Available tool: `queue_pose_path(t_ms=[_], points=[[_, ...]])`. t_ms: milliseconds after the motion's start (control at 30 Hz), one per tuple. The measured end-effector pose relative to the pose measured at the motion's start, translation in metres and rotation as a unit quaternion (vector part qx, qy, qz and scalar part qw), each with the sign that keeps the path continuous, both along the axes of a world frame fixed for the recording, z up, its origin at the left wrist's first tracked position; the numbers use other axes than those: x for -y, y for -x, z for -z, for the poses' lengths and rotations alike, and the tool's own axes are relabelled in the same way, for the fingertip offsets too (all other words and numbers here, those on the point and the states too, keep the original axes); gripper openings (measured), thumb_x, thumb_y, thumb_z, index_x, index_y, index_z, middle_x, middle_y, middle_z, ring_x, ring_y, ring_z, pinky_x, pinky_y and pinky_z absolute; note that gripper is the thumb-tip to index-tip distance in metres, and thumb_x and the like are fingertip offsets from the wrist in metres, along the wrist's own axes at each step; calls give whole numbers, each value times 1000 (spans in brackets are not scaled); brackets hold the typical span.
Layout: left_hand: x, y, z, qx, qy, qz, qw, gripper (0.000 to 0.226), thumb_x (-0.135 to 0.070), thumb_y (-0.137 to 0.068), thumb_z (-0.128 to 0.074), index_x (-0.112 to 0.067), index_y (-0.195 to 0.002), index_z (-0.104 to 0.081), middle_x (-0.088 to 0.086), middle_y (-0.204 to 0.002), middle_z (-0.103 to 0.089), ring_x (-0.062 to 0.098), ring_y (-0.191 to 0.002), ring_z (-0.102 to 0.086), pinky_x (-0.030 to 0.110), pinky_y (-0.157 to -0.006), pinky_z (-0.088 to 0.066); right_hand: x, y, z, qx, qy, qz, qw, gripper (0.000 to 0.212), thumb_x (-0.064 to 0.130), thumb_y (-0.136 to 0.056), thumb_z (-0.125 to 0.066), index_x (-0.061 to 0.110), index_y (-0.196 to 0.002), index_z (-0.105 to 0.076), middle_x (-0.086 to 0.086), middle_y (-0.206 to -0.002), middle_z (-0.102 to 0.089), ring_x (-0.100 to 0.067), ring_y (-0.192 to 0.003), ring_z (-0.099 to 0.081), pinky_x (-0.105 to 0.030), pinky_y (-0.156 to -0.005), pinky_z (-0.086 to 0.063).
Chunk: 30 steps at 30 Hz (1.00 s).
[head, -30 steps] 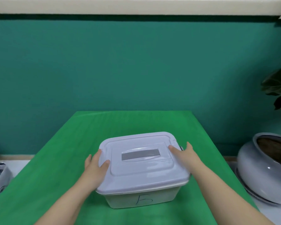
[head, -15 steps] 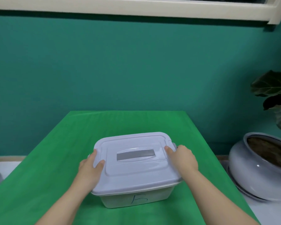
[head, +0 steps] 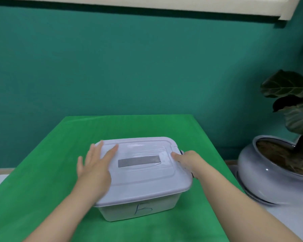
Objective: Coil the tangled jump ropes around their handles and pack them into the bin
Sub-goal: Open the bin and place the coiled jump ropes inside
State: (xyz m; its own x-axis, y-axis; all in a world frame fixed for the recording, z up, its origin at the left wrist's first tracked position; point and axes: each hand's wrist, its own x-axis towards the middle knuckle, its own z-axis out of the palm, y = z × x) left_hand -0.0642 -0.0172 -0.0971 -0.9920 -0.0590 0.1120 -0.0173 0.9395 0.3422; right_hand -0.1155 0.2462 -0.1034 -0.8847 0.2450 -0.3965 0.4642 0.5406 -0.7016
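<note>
Teal wall behind; green cloth (head: 42,180) covers the table. Left hand (head: 94,165) lies flat, fingers spread, on the lid (head: 143,175) of the bin (head: 138,209) at mid-table. Right hand (head: 189,161) curls on the lid's right edge. Bin: likely light, stiff, slick plastic; grip the side rims. Near wall handwritten "5". No ropes visible. Potted plant (head: 273,168) right.

Bare green cloth (head: 42,172) lies open around the lidded bin (head: 143,193); a potted plant (head: 276,165) crowds the right.
</note>
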Motion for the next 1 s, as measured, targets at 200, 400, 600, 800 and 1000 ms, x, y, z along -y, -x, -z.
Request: queue_pose_path(t_ms=[200,400,600,800,1000], points=[[-96,33,-2,36,25,228,973,51,-40,-100,-29,-36,-149,-16,-12,-159,-4,9,-146,3,48,-117,8,2,0,15,-64,-43,2,997,47,43,-92,-55,1,-113,-59,-8,-95,-61,-26,-84,-57,-27,-66,-40],[-128,48,18,63,122,218,966,61,-56,-94,-22,-37,-150,-6,-14,-159,1,23,-146,9,64,-110,8,7,-6,24,-135,-43,32,989,29,41,-91,-58,13,-99,-60,-4,-92,-67,-25,-81,-61,-28,-60,-40],[-130,52,12,91,136,218,962,60,-56,-93,-22,-39,-149,-8,-15,-158,-2,24,-146,3,68,-108,2,-2,-8,15,-117,127,44,984,18,15,-79,-68,2,-93,-66,-14,-86,-71,-23,-69,-61,-34,-64,-51],[-129,62,7,116,130,238,956,58,-54,-94,-25,-40,-149,-11,-15,-158,-5,25,-145,-2,69,-108,-4,-2,-10,12,-121,34,17,992,9,19,-85,-65,13,-79,-63,-5,-74,-65,-19,-63,-55,-25,-56,-41],[-126,60,15,86,103,237,962,58,-54,-93,-27,-41,-148,-15,-14,-157,-10,24,-144,-5,67,-108,-2,7,-17,10,-147,-115,-10,982,31,28,-93,-57,17,-122,-61,-7,-105,-69,-27,-91,-60,-24,-66,-36]])
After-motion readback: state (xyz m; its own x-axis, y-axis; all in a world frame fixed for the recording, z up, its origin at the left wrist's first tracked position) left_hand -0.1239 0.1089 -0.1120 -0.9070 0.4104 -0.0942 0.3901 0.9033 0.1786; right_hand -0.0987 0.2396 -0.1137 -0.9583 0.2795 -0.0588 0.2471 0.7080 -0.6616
